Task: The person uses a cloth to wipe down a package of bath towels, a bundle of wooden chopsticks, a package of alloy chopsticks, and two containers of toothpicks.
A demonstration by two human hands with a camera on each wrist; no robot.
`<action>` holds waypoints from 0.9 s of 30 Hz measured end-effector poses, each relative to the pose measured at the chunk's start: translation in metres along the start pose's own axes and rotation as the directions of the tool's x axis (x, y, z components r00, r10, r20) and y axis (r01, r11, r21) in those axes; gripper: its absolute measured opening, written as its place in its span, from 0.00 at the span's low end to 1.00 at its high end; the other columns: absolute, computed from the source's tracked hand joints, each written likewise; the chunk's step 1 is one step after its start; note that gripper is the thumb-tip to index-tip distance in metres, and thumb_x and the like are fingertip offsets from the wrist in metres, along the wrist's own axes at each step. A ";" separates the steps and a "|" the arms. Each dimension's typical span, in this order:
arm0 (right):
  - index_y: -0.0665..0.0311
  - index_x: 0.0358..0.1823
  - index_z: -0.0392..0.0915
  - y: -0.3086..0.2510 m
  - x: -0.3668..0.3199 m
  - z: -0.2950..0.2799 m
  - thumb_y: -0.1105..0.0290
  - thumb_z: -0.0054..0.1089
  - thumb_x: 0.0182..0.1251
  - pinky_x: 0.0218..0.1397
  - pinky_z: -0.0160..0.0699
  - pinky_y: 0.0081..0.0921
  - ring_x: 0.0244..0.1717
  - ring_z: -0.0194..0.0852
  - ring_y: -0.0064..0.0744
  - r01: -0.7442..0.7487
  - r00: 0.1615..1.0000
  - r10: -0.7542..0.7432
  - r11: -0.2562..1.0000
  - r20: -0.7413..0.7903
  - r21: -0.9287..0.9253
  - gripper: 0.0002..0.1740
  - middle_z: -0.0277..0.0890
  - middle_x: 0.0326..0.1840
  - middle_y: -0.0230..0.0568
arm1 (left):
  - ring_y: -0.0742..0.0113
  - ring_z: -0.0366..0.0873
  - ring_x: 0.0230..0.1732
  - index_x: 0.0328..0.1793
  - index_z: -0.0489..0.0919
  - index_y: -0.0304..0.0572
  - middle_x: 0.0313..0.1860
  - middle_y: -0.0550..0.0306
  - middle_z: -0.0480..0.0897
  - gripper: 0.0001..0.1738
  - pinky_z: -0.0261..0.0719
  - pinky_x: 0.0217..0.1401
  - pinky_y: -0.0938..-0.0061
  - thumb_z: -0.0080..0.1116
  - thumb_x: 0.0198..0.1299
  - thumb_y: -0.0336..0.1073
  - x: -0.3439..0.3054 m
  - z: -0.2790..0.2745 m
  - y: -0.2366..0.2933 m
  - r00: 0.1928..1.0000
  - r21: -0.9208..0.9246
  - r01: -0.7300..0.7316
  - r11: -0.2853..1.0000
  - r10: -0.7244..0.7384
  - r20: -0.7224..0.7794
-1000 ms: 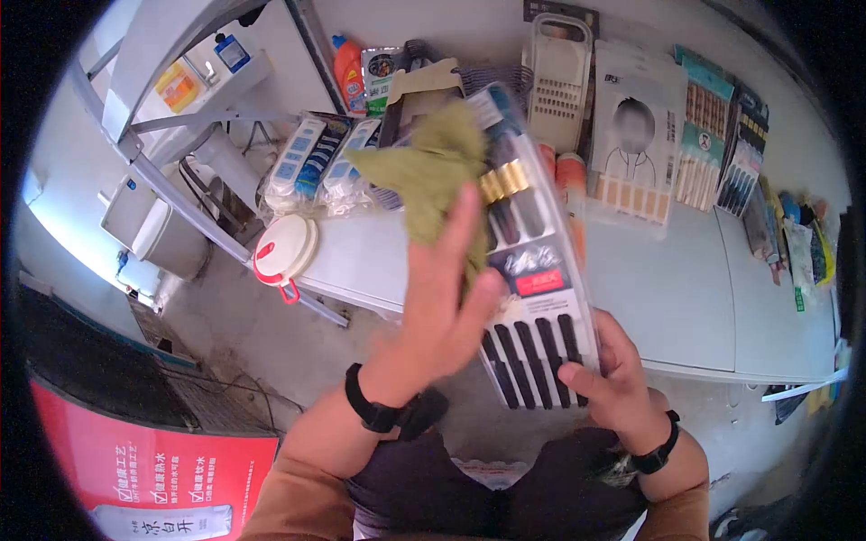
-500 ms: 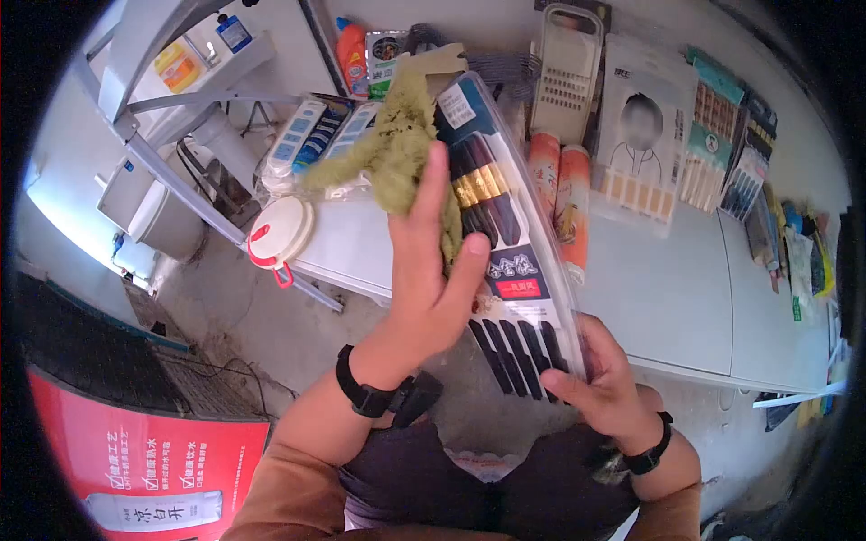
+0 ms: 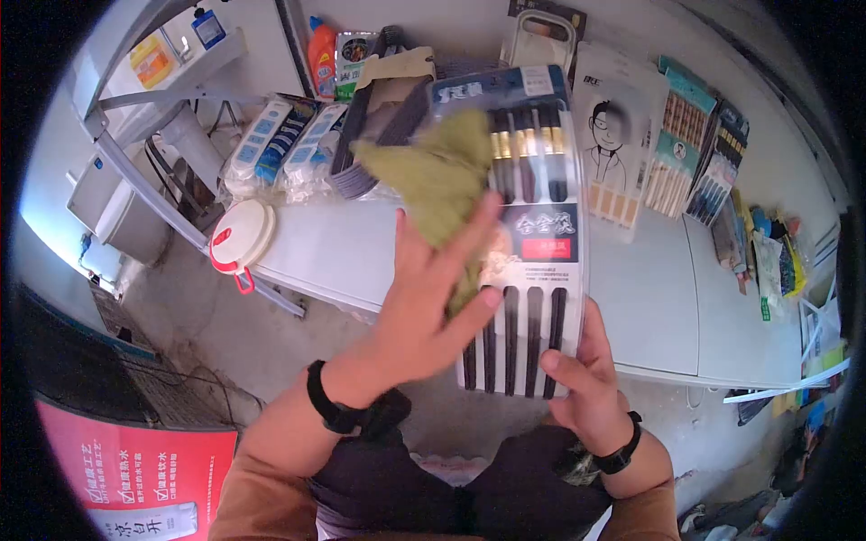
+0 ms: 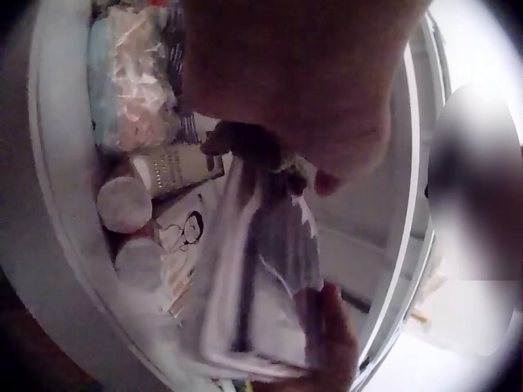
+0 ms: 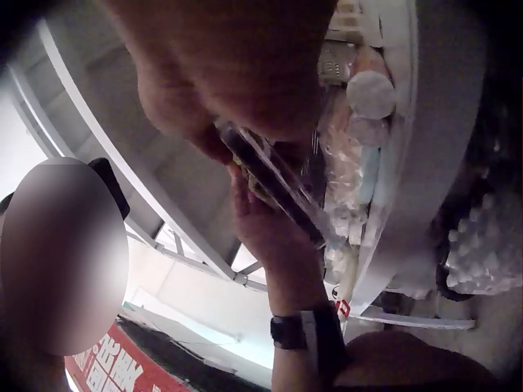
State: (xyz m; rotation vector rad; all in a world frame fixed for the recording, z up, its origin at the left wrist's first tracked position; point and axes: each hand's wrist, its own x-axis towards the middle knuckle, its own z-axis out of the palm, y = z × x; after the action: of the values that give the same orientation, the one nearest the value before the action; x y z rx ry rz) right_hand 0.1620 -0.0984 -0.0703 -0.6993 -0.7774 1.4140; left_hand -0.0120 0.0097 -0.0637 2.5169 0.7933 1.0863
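Note:
A flat clear-fronted pack of black chopsticks (image 3: 541,221) with gold bands stands upright before my body in the head view. My right hand (image 3: 591,388) grips its lower right edge, the thumb over the front. My left hand (image 3: 410,316) holds a green cloth (image 3: 442,176) against the left part of the pack's face, with the thumb spread toward the chopsticks. Part of the cloth is blurred and juts up past the fingers. In the left wrist view, the pack (image 4: 270,310) appears below the left hand. The right wrist view shows the pack (image 5: 274,184) edge-on.
A white table (image 3: 645,307) lies beyond my hands. On it stand a white lid (image 3: 242,234) with red parts, bagged packs (image 3: 257,149), a dark ribbed basket (image 3: 379,126), a grater pack (image 3: 541,41), and more chopstick packs (image 3: 677,135). A red panel (image 3: 135,460) is at lower left.
The chopstick pack has turned from leaning left to nearly upright, its front facing me more squarely. The cloth and left hand have moved over its face. The view has shifted right.

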 end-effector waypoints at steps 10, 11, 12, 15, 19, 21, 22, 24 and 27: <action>0.64 0.68 0.52 0.008 0.000 -0.010 0.77 0.57 0.65 0.70 0.58 0.34 0.67 0.63 0.34 0.113 0.987 -0.083 0.968 0.141 -0.226 0.33 0.64 0.64 0.44 | 0.60 0.52 0.75 0.81 0.35 0.56 0.78 0.53 0.45 0.53 0.57 0.73 0.63 0.60 0.58 0.30 0.007 -0.006 -0.006 0.949 -0.996 -0.041 0.074 -0.310 -0.062; 0.64 0.68 0.52 0.008 0.000 -0.010 0.76 0.57 0.65 0.70 0.59 0.35 0.67 0.63 0.34 0.104 0.989 -0.081 0.973 0.122 -0.205 0.33 0.64 0.65 0.44 | 0.62 0.53 0.74 0.80 0.36 0.54 0.77 0.53 0.48 0.52 0.58 0.73 0.64 0.59 0.59 0.30 0.007 -0.006 -0.009 0.949 -1.000 -0.015 0.008 -0.314 -0.016; 0.64 0.68 0.52 0.008 0.001 -0.009 0.75 0.57 0.65 0.70 0.59 0.35 0.66 0.64 0.35 0.095 0.992 -0.077 0.979 0.102 -0.182 0.32 0.64 0.65 0.44 | 0.62 0.53 0.74 0.80 0.36 0.54 0.77 0.53 0.48 0.52 0.58 0.73 0.64 0.59 0.59 0.30 0.006 -0.006 -0.007 0.948 -1.000 -0.014 0.007 -0.317 -0.016; 0.64 0.70 0.48 0.008 -0.001 -0.011 0.74 0.55 0.67 0.71 0.55 0.35 0.68 0.59 0.33 0.069 0.993 -0.046 0.970 0.106 -0.233 0.34 0.61 0.66 0.44 | 0.64 0.60 0.70 0.78 0.47 0.46 0.72 0.54 0.60 0.44 0.61 0.71 0.65 0.60 0.60 0.31 0.000 -0.005 -0.002 0.923 -0.993 0.114 -0.013 -0.368 0.111; 0.66 0.72 0.41 0.013 -0.003 -0.007 0.73 0.52 0.70 0.72 0.51 0.35 0.70 0.53 0.32 0.117 0.985 -0.066 0.932 0.158 -0.342 0.36 0.56 0.68 0.44 | 0.68 0.71 0.60 0.67 0.63 0.39 0.59 0.57 0.73 0.30 0.70 0.64 0.68 0.61 0.61 0.34 -0.006 -0.002 -0.003 0.868 -0.942 0.329 -0.071 -0.370 0.331; 0.66 0.71 0.41 0.013 -0.001 -0.007 0.73 0.51 0.70 0.71 0.51 0.35 0.70 0.52 0.31 0.138 0.980 -0.066 0.903 0.187 -0.406 0.35 0.55 0.68 0.44 | 0.70 0.74 0.57 0.64 0.67 0.38 0.56 0.58 0.76 0.26 0.72 0.61 0.70 0.61 0.62 0.35 -0.005 -0.002 -0.002 0.866 -0.946 0.309 -0.099 -0.382 0.322; 0.67 0.71 0.41 0.012 0.000 -0.008 0.72 0.50 0.71 0.71 0.51 0.34 0.70 0.52 0.31 0.166 0.974 -0.069 0.868 0.217 -0.468 0.34 0.55 0.68 0.44 | 0.70 0.74 0.56 0.64 0.66 0.38 0.56 0.57 0.76 0.26 0.74 0.59 0.71 0.61 0.62 0.35 -0.005 -0.001 -0.003 0.873 -0.952 0.296 -0.080 -0.381 0.304; 0.67 0.70 0.43 0.011 0.001 -0.009 0.73 0.49 0.71 0.70 0.53 0.34 0.69 0.52 0.30 0.131 0.980 -0.031 0.847 0.198 -0.515 0.32 0.55 0.67 0.43 | 0.70 0.75 0.55 0.65 0.66 0.38 0.56 0.57 0.76 0.27 0.75 0.58 0.72 0.60 0.62 0.35 -0.005 0.000 -0.003 0.876 -0.955 0.284 -0.082 -0.382 0.293; 0.67 0.69 0.46 0.010 0.002 -0.009 0.71 0.52 0.71 0.68 0.56 0.32 0.66 0.57 0.27 0.091 0.989 -0.024 0.869 0.143 -0.487 0.31 0.60 0.64 0.40 | 0.62 0.78 0.54 0.65 0.66 0.36 0.56 0.51 0.77 0.27 0.77 0.59 0.66 0.56 0.65 0.43 -0.006 0.004 -0.004 0.881 -0.948 0.317 0.008 -0.372 0.292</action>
State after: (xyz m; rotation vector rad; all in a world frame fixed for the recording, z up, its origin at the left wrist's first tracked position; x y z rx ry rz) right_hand 0.1633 -0.0961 -0.0834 -0.9694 -1.2815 1.2206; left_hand -0.0143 0.0090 -0.0718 0.9779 0.3505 0.9400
